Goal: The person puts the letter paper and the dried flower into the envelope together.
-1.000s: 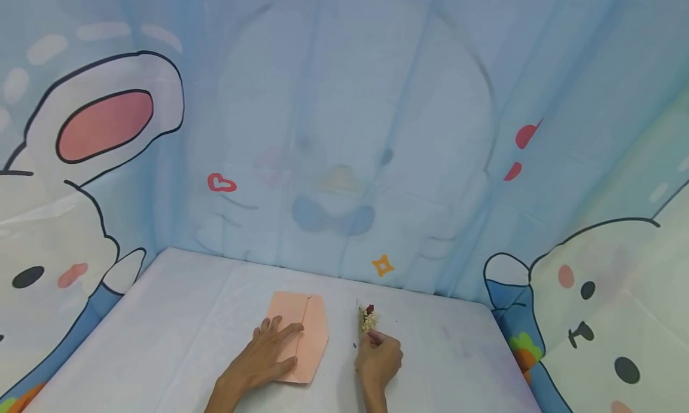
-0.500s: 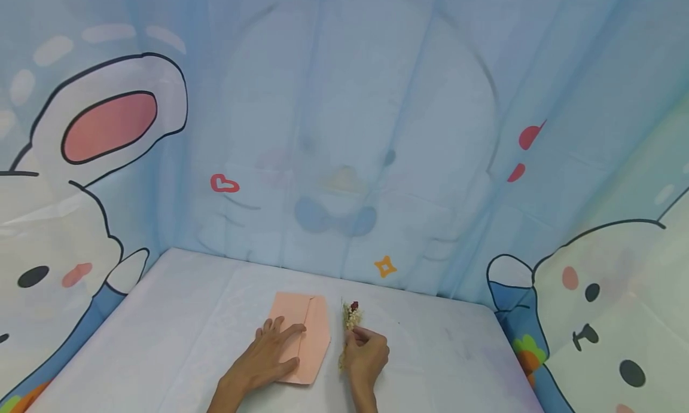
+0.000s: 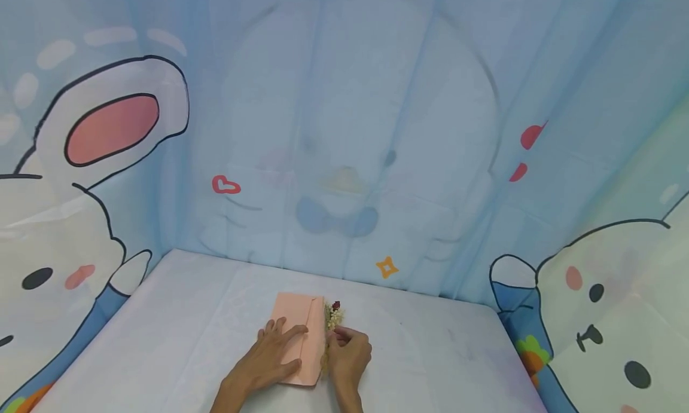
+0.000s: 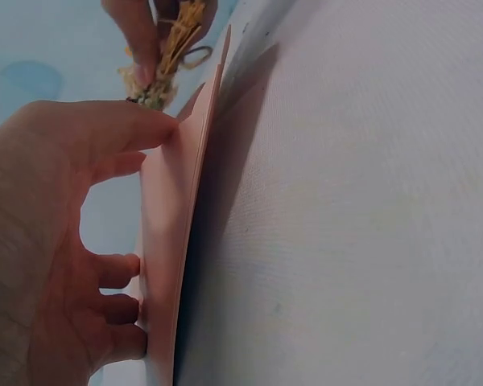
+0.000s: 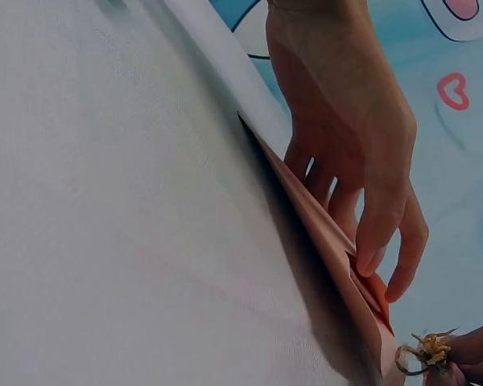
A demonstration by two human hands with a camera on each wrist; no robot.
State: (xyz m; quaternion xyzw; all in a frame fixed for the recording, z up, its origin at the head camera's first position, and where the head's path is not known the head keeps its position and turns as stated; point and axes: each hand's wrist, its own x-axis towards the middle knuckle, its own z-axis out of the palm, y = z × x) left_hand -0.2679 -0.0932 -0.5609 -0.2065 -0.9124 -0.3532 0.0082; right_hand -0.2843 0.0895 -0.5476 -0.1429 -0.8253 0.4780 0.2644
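Observation:
A pink paper envelope [image 3: 295, 305] lies on the white-covered table. My left hand [image 3: 269, 354] rests on it with fingers spread, fingertips touching the paper. Close by the envelope's right edge, my right hand [image 3: 348, 354] pinches a small bunch of dried flowers [image 3: 334, 316] with a dark red bloom and pale cream ones. Twine ties the stems, and a loop of it shows on the bunch [image 4: 185, 36] in the left wrist view. In the right wrist view the envelope [image 5: 326, 241] has an edge lifted off the cloth, with a gap along its flap.
A white cloth [image 3: 430, 353] covers the table. Behind it hangs a light blue curtain [image 3: 344, 102] printed with cartoon animals, meeting the table's back edge.
My right hand has moved left with the dried flower bunch, from apart on the table to the envelope's right edge. My left hand stays on the envelope.

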